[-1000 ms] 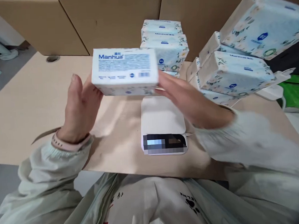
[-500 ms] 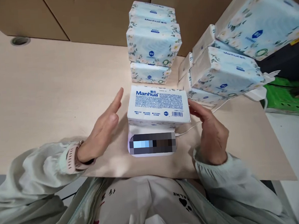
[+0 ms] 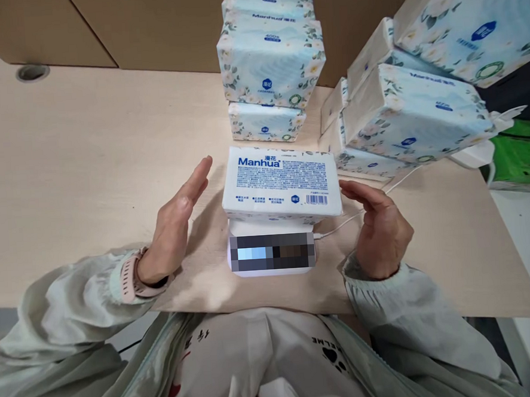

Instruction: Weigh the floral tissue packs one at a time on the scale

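Note:
A pack of tissues (image 3: 282, 179), printed side up with a barcode at its lower right, rests on a small white device (image 3: 270, 227) that looks like a scale. The front panel of the device is blurred out. To the left of the pack, my left hand (image 3: 176, 222) is held apart from it, fingers straight and palm turned inward, with nothing in it. My right hand (image 3: 380, 227) is just beside the pack's right edge, fingers stretched out and slightly bent; it holds nothing. A thin gap seems to lie between its fingertips and the pack.
Behind the pack stands a stack of tissue packs (image 3: 271, 60). Another stack (image 3: 415, 111) is at the right, leaning toward a green object (image 3: 520, 156). A white cable (image 3: 351, 217) runs from the device past my right hand. A round grommet (image 3: 33, 72) sits at the far left.
My left hand has drawn slightly left, farther from the pack. The view has shifted a little. The tissue pack stays on the device, and my right hand remains at its right side.

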Motion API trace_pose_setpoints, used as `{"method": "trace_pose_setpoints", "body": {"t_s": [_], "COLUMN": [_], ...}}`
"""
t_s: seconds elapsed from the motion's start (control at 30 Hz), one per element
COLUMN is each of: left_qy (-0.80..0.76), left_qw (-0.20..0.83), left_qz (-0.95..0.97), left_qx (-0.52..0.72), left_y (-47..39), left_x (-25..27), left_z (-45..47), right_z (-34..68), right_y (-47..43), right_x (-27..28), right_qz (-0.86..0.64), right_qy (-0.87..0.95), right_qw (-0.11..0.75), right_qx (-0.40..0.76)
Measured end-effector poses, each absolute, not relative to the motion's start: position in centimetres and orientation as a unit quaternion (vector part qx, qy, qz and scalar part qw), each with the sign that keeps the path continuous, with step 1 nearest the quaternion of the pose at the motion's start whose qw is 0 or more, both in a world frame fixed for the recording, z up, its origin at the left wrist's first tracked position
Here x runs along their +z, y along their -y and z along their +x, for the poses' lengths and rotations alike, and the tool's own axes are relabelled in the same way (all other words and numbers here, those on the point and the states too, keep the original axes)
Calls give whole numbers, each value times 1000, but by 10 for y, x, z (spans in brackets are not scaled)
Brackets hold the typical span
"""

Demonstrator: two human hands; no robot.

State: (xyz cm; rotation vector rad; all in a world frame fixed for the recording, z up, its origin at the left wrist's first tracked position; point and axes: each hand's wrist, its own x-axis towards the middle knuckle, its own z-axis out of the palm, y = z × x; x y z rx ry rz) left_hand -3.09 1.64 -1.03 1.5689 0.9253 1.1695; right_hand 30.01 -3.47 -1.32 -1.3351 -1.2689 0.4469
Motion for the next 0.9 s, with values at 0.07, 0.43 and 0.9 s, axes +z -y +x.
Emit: {"method": "trace_pose_setpoints", "body": {"t_s": [0.07, 0.43, 0.9], "left_qy": [-385, -383, -368], "left_qw": [471, 476, 481], "left_qz": [637, 631, 638], "left_qx": [473, 478, 476], "left_y": [-16, -16, -13], "left_x": [-10, -12, -10], "left_z": [-31, -31, -28], "right_z": [300, 301, 303], "right_y": [35, 35, 36], "right_x": [-14, -14, -13], "right_qz": [-571, -557, -558], "right_qy": [540, 553, 592], "right_qw": [586, 588, 556], "right_qx": [198, 195, 170]}}
